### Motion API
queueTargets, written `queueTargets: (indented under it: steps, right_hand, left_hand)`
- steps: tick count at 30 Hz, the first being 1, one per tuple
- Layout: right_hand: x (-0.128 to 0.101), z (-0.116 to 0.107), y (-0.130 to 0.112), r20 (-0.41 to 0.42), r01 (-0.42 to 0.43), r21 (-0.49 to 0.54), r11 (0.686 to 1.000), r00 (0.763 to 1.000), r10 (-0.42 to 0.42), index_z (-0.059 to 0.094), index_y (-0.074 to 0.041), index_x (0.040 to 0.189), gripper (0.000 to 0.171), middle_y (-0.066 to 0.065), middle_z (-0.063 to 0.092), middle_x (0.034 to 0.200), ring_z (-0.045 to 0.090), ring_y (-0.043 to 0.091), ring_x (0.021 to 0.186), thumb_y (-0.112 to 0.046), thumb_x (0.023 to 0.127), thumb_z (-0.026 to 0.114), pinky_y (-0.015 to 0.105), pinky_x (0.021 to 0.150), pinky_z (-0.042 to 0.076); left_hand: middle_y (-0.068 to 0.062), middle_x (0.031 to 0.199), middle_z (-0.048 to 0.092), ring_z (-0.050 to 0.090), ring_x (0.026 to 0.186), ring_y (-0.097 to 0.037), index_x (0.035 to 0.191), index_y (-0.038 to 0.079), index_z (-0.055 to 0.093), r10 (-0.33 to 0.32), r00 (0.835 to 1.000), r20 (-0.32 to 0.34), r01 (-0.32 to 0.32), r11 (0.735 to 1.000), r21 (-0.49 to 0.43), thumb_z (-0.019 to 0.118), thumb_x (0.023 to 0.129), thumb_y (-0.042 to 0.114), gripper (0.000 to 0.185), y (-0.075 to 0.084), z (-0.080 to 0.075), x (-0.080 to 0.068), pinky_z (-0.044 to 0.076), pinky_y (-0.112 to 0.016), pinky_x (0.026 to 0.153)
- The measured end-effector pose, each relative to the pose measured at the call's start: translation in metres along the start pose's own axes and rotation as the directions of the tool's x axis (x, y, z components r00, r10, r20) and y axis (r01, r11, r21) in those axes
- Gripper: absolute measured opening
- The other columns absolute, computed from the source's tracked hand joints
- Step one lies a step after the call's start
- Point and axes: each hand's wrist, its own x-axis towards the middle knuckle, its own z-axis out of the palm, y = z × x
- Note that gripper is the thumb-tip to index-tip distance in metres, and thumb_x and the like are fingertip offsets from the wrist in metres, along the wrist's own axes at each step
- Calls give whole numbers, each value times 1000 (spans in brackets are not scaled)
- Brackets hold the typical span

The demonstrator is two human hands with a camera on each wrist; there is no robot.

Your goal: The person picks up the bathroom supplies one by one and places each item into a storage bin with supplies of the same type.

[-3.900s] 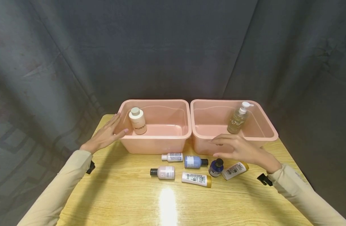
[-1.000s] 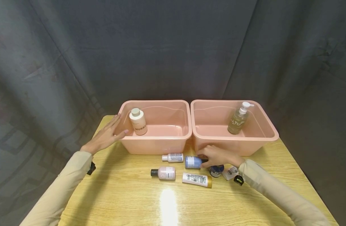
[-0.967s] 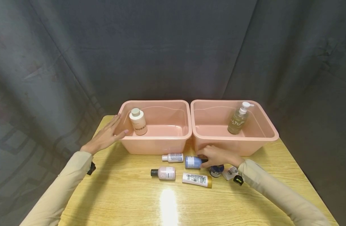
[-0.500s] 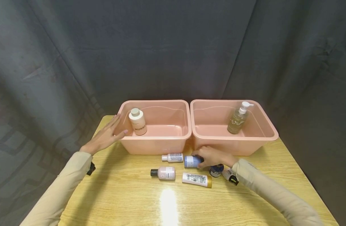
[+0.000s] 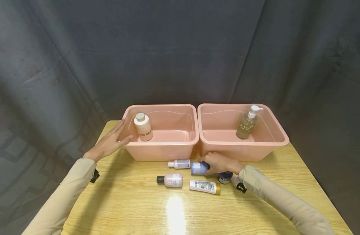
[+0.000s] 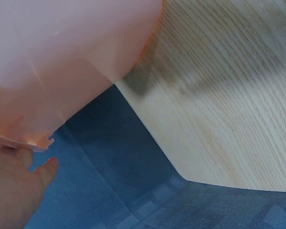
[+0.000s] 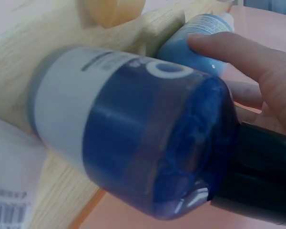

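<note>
My right hand [image 5: 211,163] reaches low over the table and its fingers curl round the cap end of a light blue bottle [image 5: 196,168] that lies on its side in front of the tubs. In the right wrist view a finger [image 7: 229,50] lies on that light blue bottle [image 7: 195,40]. A dark blue bottle [image 7: 133,129] fills the foreground there, just under the wrist. My left hand [image 5: 116,136] rests flat, fingers straight, against the left wall of the left pink tub [image 5: 162,142]. The left wrist view shows that pink tub [image 6: 62,62] and the hand's fingers [image 6: 14,191] beneath it.
A cream bottle [image 5: 143,126] stands in the left tub; a pump bottle [image 5: 247,122] leans in the right pink tub [image 5: 241,143]. On the wooden table [image 5: 124,202] lie a small white bottle [image 5: 180,163], a pink bottle [image 5: 169,179], a gold-capped white tube [image 5: 204,186] and the dark blue bottle [image 5: 225,177].
My right hand came down from above the dark blue bottle, slid left and curled round the light blue bottle's cap end. The left hand has stayed on the tub.
</note>
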Motion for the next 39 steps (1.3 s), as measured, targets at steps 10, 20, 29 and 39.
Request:
queueTargets:
  steps: [10,20,29,39]
  right_hand:
    - [-2,0,1,-17,-24,71,997,1000,25,70,-3,107,37,-10,60,74,49,1,58,-20,76,83,20,54,45]
    - [-6,-2,3,-76,-11,181,984,997,25,70,-2,113,44,-2,69,89,58,2,65,-19,74,80,20,56,50]
    - [-7,-8,2,-138,56,329,943,990,-11,70,0,116,43,6,72,97,65,10,69,-11,75,78,22,58,55]
    - [-11,-10,3,-163,101,452,886,986,-29,70,-12,121,42,-1,73,100,67,14,74,-16,80,79,29,63,56]
  left_hand:
    - [-2,166,0,3,151,-28,160,15,9,3,1000,-3,-3,1000,3,50,98,56,85,-1,1,0,17,-61,115]
    - [-2,166,0,2,151,-25,160,15,9,10,1000,-8,-10,1000,7,53,99,49,83,0,0,1,18,-61,114]
    - [0,166,-1,4,151,-28,160,16,8,4,1000,-6,-4,1000,6,48,98,60,86,0,1,-1,18,-61,114]
    - [-1,166,0,1,151,-24,160,15,8,8,1000,-10,-8,1000,5,48,98,59,85,-1,2,-1,17,-61,114]
